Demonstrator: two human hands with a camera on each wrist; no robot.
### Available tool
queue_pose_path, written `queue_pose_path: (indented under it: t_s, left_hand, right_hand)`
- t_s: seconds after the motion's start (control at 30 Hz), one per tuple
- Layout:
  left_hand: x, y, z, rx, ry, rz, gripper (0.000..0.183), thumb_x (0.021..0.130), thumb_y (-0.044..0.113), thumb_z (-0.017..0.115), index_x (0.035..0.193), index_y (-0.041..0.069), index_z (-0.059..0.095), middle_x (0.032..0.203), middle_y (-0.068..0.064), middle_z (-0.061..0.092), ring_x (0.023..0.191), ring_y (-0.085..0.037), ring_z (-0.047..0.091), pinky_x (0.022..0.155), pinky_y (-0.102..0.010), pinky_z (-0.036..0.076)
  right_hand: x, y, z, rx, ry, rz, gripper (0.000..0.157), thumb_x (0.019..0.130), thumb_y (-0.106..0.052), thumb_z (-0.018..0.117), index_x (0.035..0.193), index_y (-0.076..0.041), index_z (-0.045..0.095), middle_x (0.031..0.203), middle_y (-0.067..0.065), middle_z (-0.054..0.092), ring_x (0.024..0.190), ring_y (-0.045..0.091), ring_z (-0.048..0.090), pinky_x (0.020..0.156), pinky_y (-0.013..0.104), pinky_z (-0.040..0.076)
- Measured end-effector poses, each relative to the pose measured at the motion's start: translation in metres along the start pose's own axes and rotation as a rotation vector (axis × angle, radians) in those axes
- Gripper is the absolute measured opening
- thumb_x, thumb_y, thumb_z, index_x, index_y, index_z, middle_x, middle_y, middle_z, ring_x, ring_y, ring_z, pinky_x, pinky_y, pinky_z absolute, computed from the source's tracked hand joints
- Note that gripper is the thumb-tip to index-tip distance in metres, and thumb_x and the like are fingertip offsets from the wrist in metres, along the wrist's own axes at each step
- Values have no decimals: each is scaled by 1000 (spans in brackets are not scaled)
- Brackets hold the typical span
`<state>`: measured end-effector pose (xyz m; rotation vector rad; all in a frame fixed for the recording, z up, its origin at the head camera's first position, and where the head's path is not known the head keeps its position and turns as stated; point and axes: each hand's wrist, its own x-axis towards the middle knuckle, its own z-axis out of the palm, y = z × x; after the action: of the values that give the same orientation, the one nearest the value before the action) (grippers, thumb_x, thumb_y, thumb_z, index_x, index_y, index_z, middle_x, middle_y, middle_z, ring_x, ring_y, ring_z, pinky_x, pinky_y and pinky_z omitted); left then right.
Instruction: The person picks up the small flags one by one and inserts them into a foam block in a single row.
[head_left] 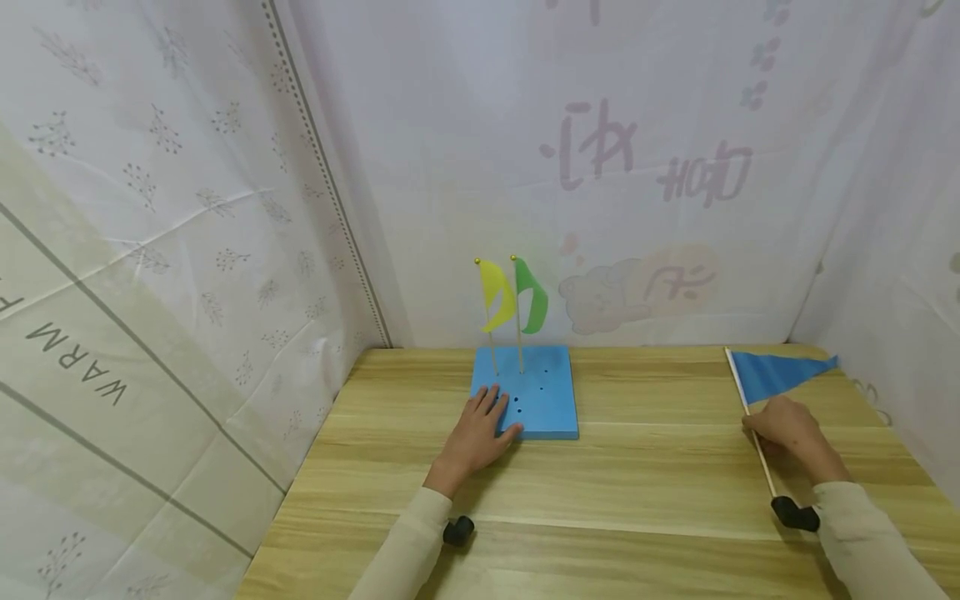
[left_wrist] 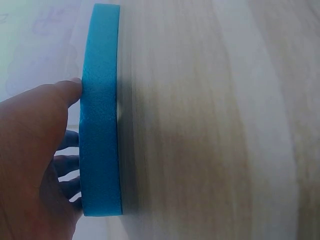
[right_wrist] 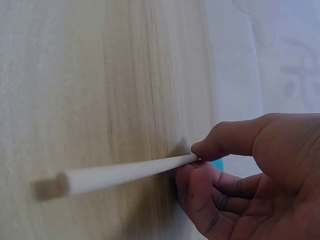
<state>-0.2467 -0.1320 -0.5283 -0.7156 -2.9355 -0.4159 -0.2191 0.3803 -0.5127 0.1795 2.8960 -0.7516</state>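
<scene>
Printed curtains [head_left: 450, 150] border 3 sides of the blue board's [head_left: 557, 410] wood-grain table [head_left: 645, 483].

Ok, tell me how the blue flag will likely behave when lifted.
The blue flag is probably light, as the right hand pinches only its thin stick. The stick looks straight and should stay stiff, but seems round, so may twist in the grip. The pennant has a wavy edge, so it could flop.
</scene>
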Motion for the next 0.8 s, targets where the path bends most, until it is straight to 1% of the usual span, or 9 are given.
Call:
queue_pose_path:
  t_s: [0.17, 0.33, 0.53, 0.63, 0.73, 0.8]
  left_hand:
    - [0, 0, 1, -6, -5, -5, 71, 99, 55, 46, 153, 10, 36, 162, -14, 26, 151, -36, 21, 123, -51, 23]
    - [0, 0, 1, -11, -12, -9, 71, 99, 55, 47, 153, 10, 36, 162, -14, 26, 151, -36, 21, 122, -51, 24]
    - [0, 1, -1, -17, -16, -17, 71, 99, 55, 48, 153, 10, 36, 162, -14, 26, 151, -36, 20, 122, -51, 23]
    - [0, 2, -1, -16, -19, -18, 70, 99, 54, 47, 153, 10, 36, 162, -13, 25, 151, -35, 20, 123, -51, 23]
    - [-1, 2, -2, -15, -20, -15, 70, 99, 54, 47, 153, 10, 36, 162, -14, 26, 151, -36, 20, 123, -51, 23]
    - [-1, 2, -2, -14, -17, -11, 70, 99, 54, 48, 153, 10, 37, 161, -14, 26, 151, -36, 21, 122, -51, 24]
  right_hand:
    - [0, -1, -1, 31, -16, 13, 33, 82, -19, 62, 52, -8, 56, 47, -2, 53, 47, 15, 55, 48, 28, 41]
    - [0, -1, -2, 36, -28, 13, 33, 82, -19, 62, 51, -8, 56, 48, -2, 52, 48, 15, 55, 50, 28, 41]
    - [0, -3, -5, 34, -43, 3, 36, 86, -21, 59, 53, -7, 61, 50, -1, 59, 50, 15, 59, 54, 28, 42]
    - [-1, -4, -6, 54, -52, 12, 36, 87, -21, 58, 55, -5, 63, 52, 0, 61, 51, 14, 61, 55, 28, 44]
    - [-3, -5, -5, 69, -45, 6, 34, 87, -20, 57, 57, -5, 64, 53, 0, 61, 52, 15, 61, 54, 28, 45]
    - [-3, -6, -4, 72, -26, -15, 34, 87, -19, 57, 56, -4, 63, 52, 0, 60, 52, 15, 58, 54, 28, 43]
